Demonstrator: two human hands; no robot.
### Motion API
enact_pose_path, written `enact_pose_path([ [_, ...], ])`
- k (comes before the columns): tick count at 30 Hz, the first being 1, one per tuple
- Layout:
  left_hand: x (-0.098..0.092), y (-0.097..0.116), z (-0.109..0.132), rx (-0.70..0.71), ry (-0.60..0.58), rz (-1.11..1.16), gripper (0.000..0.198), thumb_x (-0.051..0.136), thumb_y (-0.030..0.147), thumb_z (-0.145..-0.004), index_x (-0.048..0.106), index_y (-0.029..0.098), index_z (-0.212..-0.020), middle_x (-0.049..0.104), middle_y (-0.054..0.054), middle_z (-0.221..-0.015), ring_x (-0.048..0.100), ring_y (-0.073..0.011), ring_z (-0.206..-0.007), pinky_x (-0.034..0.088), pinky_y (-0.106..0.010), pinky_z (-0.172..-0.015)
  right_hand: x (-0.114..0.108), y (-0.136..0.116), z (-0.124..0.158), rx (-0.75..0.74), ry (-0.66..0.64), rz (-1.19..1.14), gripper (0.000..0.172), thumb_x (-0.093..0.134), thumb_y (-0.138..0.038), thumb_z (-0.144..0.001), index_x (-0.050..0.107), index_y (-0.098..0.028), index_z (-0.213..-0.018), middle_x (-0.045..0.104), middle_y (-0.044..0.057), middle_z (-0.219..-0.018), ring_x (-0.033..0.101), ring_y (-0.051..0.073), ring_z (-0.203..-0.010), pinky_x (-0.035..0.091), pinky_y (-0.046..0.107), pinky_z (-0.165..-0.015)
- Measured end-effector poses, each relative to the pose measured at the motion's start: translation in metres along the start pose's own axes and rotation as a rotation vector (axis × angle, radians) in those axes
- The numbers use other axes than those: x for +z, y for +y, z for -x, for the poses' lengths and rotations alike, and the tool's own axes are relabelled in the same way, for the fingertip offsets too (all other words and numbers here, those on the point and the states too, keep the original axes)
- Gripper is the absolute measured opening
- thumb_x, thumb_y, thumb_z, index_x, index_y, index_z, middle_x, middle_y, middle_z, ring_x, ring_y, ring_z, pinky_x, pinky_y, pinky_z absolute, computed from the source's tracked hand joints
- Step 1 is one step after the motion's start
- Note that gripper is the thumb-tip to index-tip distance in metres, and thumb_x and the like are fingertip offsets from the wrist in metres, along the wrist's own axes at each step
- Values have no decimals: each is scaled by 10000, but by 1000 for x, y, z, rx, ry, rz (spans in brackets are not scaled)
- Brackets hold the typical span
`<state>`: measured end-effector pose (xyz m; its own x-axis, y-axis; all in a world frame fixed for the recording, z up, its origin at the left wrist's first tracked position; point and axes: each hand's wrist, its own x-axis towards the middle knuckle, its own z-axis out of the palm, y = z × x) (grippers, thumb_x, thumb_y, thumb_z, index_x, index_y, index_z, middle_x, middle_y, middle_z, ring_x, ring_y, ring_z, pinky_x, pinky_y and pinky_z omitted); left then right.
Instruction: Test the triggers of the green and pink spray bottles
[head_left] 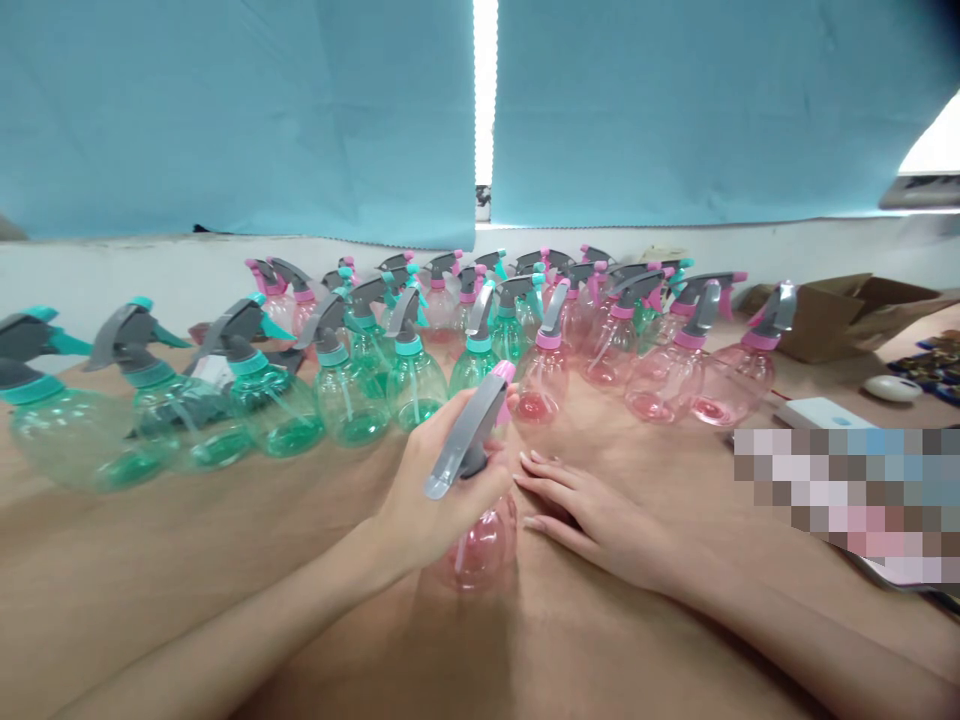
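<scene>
A clear pink spray bottle (476, 550) with a grey and pink trigger head stands upright on the table in front of me. Wrapped around its neck and trigger head is my left hand (435, 480), partly hiding the collar. My right hand (592, 510) lies on the tabletop just right of the bottle, fingers stretched out and holding nothing. Beyond my hands, a pink spray bottle (541, 385) and a green one (416, 385) stand closest in the front row.
Several green bottles (277, 410) line the left, and several pink ones (664, 380) the right, with more rows behind. An open cardboard box (847, 320), a white mouse (892, 388) and a white box (829, 413) are at right. Blue curtains (240, 120) hang behind.
</scene>
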<state>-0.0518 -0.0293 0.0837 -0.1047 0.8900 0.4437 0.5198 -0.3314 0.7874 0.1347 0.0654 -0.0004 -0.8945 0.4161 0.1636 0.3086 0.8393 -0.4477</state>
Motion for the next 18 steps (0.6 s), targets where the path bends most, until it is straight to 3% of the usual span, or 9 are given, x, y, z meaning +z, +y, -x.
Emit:
enact_pose_path([
  [5,1,2,-1,-16,33,18,363,551,167,-765,562,205,-1127,605,8,-883,588,-117,-664,506,-241,-621,0,0,0,-7,15,-6,512,451,-461,-978,486,-184,-1407,455,109,-1479,378,268,-1389,326,482,-1143],
  [18,0,3,1,-9,45,-32,316,555,172,-765,558,214,-1079,604,28,-780,593,-125,-637,481,-229,-585,0,0,0,-10,4,6,520,456,-455,-977,482,-169,-1410,462,118,-1473,374,270,-1391,328,482,-1143],
])
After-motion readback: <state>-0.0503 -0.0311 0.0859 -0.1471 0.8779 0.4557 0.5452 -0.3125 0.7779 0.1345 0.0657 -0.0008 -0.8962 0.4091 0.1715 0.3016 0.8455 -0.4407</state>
